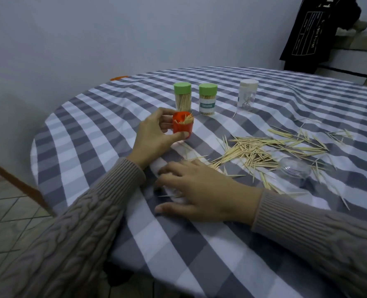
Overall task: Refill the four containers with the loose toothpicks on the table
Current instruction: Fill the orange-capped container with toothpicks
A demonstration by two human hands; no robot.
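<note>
My right hand (208, 196) is lying flat, fingers apart, by the light, pokey toothpicks (255, 151). My left hand (154, 134) is wrapping around the orange container (182, 127).

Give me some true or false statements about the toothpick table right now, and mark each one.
1. The left hand holds the orange container. True.
2. Both green-capped containers look empty. False: both show toothpicks inside.
3. The loose toothpicks lie mostly right of the hands. True.
4. The right hand holds the white-capped container. False: it rests on the tablecloth; that container stands apart.
</note>
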